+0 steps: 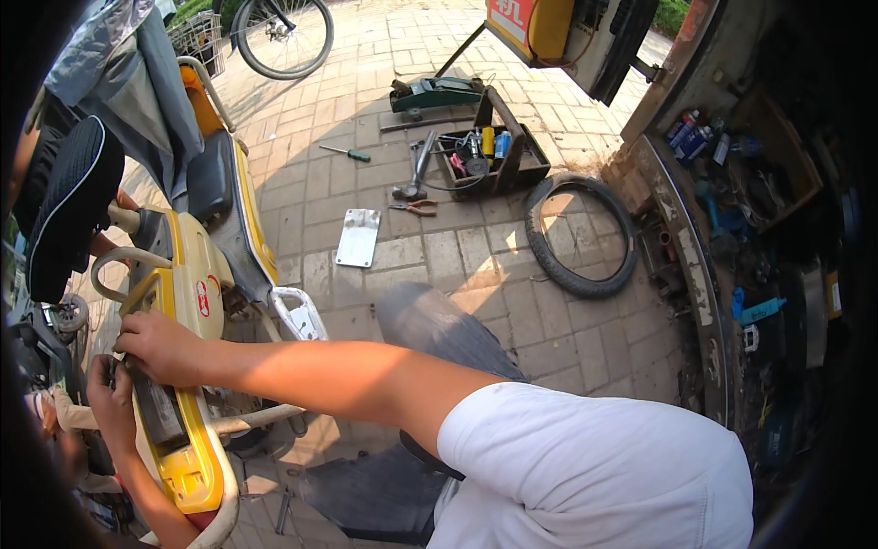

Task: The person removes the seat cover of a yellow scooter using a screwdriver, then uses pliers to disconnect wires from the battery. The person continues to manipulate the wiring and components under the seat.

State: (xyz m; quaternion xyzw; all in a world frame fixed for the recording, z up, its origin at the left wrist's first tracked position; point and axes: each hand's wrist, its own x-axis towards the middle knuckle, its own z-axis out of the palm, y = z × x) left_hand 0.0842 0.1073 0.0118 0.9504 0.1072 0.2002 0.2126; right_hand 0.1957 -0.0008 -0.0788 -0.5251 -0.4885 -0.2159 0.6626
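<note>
At the left stands a yellow scooter (195, 471) with pale tube rails, and both my hands meet over its far side. My right hand (163, 348) reaches across from the right, its fingers bent and pressed together at the yellow body. Just below it, my left hand (112, 393) has its thumb and fingers pinched around something small and dark that I cannot make out. The fingertips of the right hand are partly hidden, so what they grip does not show. Beside my left hand is a dark recess (163, 416) in the body. A black saddle (69, 206) rises above the hands.
On the paving lie a white plate (358, 238), pliers (414, 209), a hammer (411, 192), a screwdriver (347, 154) and a tyre (555, 261). Behind them are a wooden toolbox (526, 174) and a green floor jack (437, 93). A cluttered workbench (686, 265) stands at the right.
</note>
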